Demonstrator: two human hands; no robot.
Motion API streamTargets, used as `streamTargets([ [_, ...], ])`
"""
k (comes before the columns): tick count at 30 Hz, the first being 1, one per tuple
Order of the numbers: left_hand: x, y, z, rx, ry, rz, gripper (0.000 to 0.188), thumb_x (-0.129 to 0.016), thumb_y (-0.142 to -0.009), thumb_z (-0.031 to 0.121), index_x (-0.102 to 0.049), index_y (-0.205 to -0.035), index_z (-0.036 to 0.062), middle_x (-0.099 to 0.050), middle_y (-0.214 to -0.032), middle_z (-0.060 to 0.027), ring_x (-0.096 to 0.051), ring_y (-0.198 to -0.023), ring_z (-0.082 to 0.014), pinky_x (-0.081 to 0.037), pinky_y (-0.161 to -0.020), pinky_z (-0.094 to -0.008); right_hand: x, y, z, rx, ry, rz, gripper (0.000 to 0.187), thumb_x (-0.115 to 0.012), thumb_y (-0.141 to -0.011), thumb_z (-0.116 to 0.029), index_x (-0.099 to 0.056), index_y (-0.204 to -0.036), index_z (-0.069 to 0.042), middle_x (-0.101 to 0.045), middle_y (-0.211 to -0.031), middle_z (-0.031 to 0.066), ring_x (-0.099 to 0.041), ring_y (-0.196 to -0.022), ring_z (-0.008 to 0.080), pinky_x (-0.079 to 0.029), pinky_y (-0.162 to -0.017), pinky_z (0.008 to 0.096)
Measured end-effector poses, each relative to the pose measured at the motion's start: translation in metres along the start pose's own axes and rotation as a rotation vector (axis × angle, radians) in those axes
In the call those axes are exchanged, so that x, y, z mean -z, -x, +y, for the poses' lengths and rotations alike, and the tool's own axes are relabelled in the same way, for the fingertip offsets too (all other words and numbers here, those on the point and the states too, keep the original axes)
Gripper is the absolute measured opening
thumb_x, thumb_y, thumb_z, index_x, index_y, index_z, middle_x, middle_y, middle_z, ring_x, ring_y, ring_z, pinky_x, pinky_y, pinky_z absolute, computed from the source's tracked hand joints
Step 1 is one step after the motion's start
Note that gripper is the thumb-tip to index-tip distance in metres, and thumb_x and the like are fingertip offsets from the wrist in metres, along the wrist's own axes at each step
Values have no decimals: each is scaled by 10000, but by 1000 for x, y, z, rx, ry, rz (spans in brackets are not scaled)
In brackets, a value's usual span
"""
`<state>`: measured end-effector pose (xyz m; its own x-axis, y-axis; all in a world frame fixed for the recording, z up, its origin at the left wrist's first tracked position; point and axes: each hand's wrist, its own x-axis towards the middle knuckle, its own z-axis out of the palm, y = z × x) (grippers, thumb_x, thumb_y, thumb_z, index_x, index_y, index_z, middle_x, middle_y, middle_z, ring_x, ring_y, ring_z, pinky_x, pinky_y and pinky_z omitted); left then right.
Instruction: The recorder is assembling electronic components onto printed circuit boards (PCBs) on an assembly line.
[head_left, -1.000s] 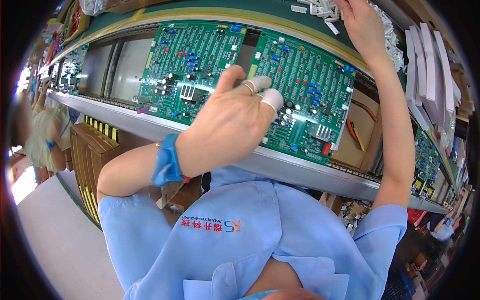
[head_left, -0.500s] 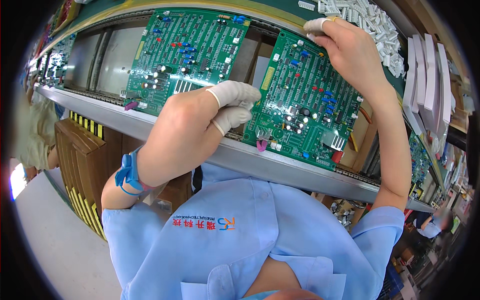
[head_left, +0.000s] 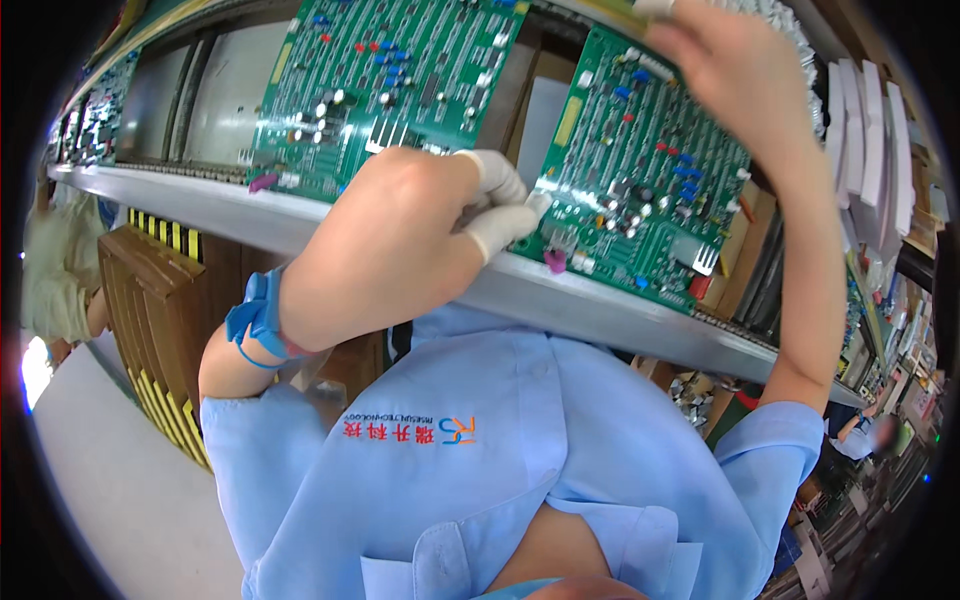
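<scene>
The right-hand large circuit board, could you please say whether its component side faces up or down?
Up: on the circuit board, blue parts and a purple piece show from above.

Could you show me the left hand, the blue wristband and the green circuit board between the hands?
Left hand [head_left: 410,222]: head view, back of the hand.
Blue wristband [head_left: 264,302]: head view, middle of the band.
Green circuit board [head_left: 638,168]: head view, mid-face.
</scene>
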<state>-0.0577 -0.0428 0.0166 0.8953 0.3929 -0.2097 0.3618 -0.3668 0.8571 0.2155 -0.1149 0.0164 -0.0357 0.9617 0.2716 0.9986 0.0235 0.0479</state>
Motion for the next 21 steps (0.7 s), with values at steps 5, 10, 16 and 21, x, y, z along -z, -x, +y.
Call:
streamTargets([
  [5,-17,-8,-2,-145,-319,37,112,-662,-835,112,-668,-853,1,-591,-578,-166,-597,-497,-278,-455,-480,-327,0,-31,3,-217,59,45,107,-619,-781,-58,-664,-871,-22,-640,-878,168,-622,-863,357,-502,-739,429],
  [10,-27,-11,1,-103,-577,16,184,-648,-847,159,-631,-758,-1,-551,-515,-152,-565,-474,-316,-428,-465,-399,-33,-34,9,-165,122,80,85,-571,-757,-10,-648,-790,-20,-626,-832,147,-635,-844,341,-515,-732,421],
  [16,-27,-21,15,-19,-594,-35,208,-648,-847,166,-619,-741,-11,-549,-521,-167,-569,-481,-324,-419,-461,-405,-35,-35,19,-32,159,88,96,-558,-742,-4,-650,-762,-14,-635,-825,144,-654,-811,308,-529,-700,405],
  [21,-21,-24,20,-14,-634,-102,223,-645,-858,183,-641,-754,-14,-566,-546,-167,-579,-505,-331,-430,-475,-395,-31,-35,20,-9,153,85,89,-563,-738,-17,-650,-756,-23,-633,-782,136,-659,-780,295,-529,-680,393],
])
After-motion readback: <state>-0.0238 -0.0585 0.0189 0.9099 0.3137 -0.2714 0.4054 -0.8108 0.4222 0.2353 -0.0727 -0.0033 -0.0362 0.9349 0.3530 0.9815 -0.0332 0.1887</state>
